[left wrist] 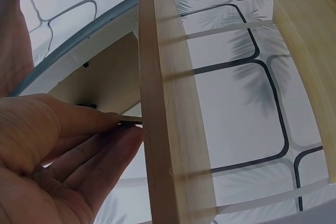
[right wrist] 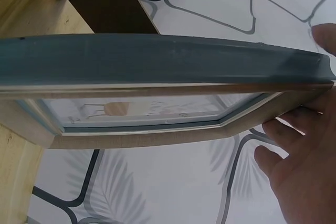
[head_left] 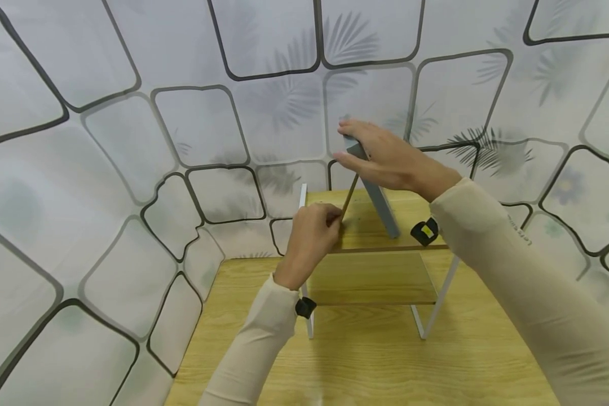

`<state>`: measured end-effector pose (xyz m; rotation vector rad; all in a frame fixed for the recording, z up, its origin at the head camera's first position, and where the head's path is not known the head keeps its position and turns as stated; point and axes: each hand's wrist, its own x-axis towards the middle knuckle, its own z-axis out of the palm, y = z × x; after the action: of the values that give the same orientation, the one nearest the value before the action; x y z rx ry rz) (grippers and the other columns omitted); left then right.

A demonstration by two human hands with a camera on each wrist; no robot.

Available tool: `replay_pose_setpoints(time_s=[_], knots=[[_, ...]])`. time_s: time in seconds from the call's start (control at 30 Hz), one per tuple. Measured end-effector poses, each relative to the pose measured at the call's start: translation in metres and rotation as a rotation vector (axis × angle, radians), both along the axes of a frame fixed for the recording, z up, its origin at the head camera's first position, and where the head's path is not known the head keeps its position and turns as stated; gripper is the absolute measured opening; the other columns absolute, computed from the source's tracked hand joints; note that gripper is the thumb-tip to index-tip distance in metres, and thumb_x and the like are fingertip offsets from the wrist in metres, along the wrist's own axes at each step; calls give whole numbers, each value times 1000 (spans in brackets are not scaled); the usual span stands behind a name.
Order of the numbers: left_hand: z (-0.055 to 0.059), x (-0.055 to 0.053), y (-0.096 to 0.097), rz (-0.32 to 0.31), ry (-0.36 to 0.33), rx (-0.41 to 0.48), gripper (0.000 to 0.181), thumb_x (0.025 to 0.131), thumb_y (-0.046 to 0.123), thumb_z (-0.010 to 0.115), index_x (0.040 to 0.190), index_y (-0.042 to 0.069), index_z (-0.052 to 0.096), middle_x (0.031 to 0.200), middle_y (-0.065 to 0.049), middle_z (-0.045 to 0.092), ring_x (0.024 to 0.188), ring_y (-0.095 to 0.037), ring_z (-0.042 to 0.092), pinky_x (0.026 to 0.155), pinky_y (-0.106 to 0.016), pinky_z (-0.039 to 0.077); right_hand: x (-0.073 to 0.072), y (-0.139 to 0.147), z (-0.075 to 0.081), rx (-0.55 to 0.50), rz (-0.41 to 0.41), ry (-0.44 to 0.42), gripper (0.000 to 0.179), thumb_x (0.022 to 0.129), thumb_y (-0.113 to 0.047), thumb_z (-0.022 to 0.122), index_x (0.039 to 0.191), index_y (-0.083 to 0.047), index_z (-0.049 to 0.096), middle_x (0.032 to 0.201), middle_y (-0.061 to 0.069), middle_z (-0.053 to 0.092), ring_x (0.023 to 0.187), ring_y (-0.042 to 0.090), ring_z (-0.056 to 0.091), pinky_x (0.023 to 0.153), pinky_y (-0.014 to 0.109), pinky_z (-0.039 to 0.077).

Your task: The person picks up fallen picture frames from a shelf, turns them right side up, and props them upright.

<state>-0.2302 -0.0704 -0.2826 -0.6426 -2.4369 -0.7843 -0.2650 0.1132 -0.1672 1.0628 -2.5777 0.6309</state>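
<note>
A picture frame (head_left: 380, 206) with grey sides stands tilted on the upper board of a small two-tier shelf (head_left: 421, 217). My right hand (head_left: 385, 155) grips its top edge, thumb on one side and fingers on the other. Behind the frame, my left hand (head_left: 312, 234) pinches the edge of the thin brown back stand (right wrist: 113, 6), which is swung out from the frame. In the right wrist view, a glazed front with a beige border and a printed picture (right wrist: 115, 108) shows at a steep angle. The brown back panel (left wrist: 102, 77) appears in the left wrist view.
The shelf has a lower board (head_left: 370, 279) and white metal legs (head_left: 444, 296), and stands on a wood-grain surface (head_left: 385, 366). A patterned fabric wall (head_left: 284, 124) rises close behind and along the left. Black straps with small devices (head_left: 425, 232) sit at both wrists.
</note>
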Motion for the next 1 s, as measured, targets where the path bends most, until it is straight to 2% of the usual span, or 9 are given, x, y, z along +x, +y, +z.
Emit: replay_pose_setpoints(time_s=[0.1,0.23,0.33,0.5,0.63,0.87,1.0], knots=[[2,0,0,-3,-6,-6,12,95,5,69,100,2,80,91,-8,77,80,-19,74,74,-32,60,-1,1,2,-12,-4,-32,69,106,-49,43,157,-2,33,164,15,27,153,31,19,123,49,16],[4,2,0,25,-3,3,14,97,10,69,103,3,79,91,-7,78,78,-17,74,72,-32,60,-2,3,2,-53,14,-54,68,107,-50,40,155,-3,37,163,15,29,153,30,20,123,50,17],[8,5,1,42,26,36,19,100,17,67,105,3,78,92,-7,78,76,-15,74,69,-30,60,-5,6,3,-107,32,-63,66,108,-50,37,153,-2,41,162,16,32,152,32,23,122,51,18],[19,11,9,0,95,114,26,100,23,66,108,1,77,89,-7,78,74,-12,75,68,-28,60,-15,13,7,-194,26,-41,62,110,-45,32,149,1,46,154,20,42,146,34,33,121,49,23],[27,16,20,-21,108,165,33,98,29,70,110,-1,75,88,-8,78,73,-12,75,65,-26,59,-24,17,15,-233,25,-86,56,111,-38,33,147,1,49,152,20,45,145,34,35,119,52,25],[34,15,37,39,121,165,36,93,39,74,94,4,76,81,-3,77,68,-7,72,61,-20,55,-42,17,27,-218,49,-203,52,110,-35,34,148,-5,50,156,15,42,145,36,35,117,58,25],[36,13,43,40,128,162,36,92,41,75,87,5,75,77,-2,76,63,-6,69,58,-17,51,-50,14,29,-197,55,-253,50,109,-34,36,148,-7,50,157,14,41,146,36,33,117,59,25]])
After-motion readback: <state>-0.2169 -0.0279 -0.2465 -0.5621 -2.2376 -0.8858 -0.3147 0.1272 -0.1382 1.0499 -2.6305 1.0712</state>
